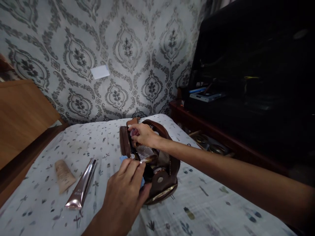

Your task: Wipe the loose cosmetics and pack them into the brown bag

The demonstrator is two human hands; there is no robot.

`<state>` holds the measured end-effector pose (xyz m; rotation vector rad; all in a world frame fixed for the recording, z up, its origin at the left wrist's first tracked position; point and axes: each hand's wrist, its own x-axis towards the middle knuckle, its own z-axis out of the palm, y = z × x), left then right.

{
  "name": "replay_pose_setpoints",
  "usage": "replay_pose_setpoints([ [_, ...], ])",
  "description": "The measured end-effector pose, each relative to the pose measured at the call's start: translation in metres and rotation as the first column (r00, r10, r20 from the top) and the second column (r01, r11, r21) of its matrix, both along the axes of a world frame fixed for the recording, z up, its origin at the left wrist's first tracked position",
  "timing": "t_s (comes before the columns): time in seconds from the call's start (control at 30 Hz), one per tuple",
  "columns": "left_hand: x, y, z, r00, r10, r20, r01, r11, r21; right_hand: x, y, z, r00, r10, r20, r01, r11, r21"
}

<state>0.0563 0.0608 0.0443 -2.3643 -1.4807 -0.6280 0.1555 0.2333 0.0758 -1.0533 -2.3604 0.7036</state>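
An open brown leather pouch (162,184), crammed with small jars and a glittery packet (145,152), lies on the bed (209,203). The left hand (128,185) pinches the pouch's near rim. The right hand (144,134) closes on a pale item (133,132) inside. A matte beige tube (64,175) and a shiny rose tube (82,187) lie beside the pouch.

The bag (161,183) stood on the bed (209,209). Left of it lay the long tube (82,188), and further left the short tube (64,175). The right hand (144,135) was in the bag, the left hand (125,190) on its near edge.
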Motion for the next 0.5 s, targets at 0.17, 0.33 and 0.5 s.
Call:
replay_pose_setpoints([
  [0.17, -0.002, 0.001, -0.003, 1.0, -0.019, 0.001, 0.019, 1.0, 0.012, 0.006, 0.006, 0.004, 0.997, 0.056, 0.044, -0.06, 0.995, 0.077],
  [0.33, 0.0, 0.002, -0.002, 1.0, -0.014, 0.003, 0.014, 0.998, 0.054, 0.006, 0.025, 0.014, 0.921, 0.277, 0.273, -0.339, 0.916, 0.213],
  [0.5, 0.001, 0.002, -0.001, 1.0, -0.01, 0.019, 0.009, 0.998, 0.062, 0.002, 0.039, 0.016, 0.856, 0.34, 0.39, -0.45, 0.86, 0.239],
])
